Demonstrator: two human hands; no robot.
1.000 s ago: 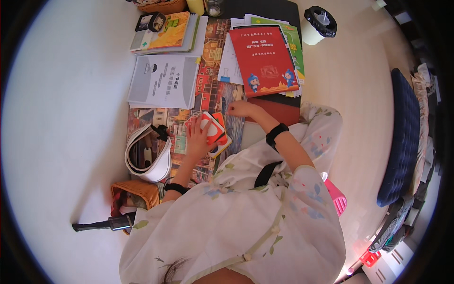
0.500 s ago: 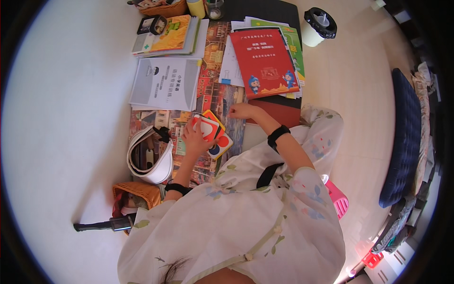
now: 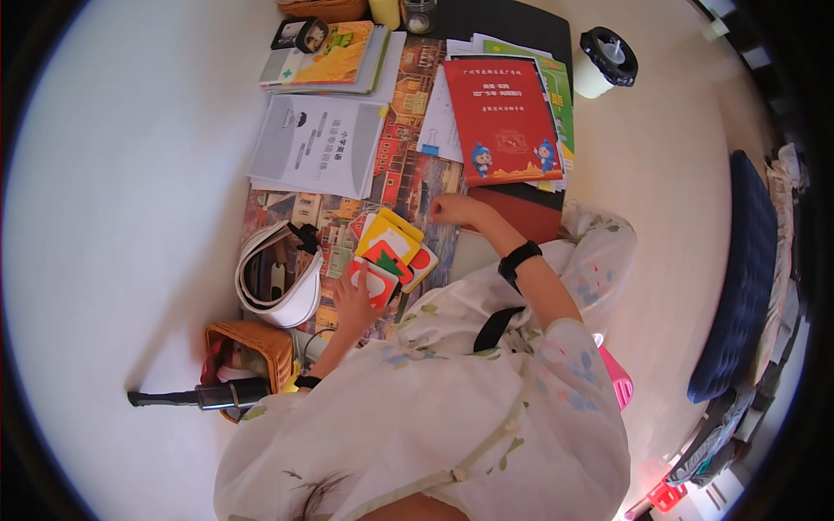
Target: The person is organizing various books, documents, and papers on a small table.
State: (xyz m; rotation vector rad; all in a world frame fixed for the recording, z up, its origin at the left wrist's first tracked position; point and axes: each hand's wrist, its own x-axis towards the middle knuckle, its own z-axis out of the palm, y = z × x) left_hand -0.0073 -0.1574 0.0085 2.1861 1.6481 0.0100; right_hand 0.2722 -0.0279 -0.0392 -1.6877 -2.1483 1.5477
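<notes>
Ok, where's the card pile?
In the head view, the card pile lies just left of centre, with the left hand at its lower-left edge and the white oval object further left.

White floral top (image 3: 408,417), black wristbands (image 3: 519,258) (two).

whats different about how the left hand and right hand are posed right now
The left hand has its fingers at a red-and-white card, while the right hand touches no card that can be seen. The right hand is curled in; the left hand has fingers extended. The left hand sits nearer the body, the right hand farther up the table. Both are bare.
</notes>
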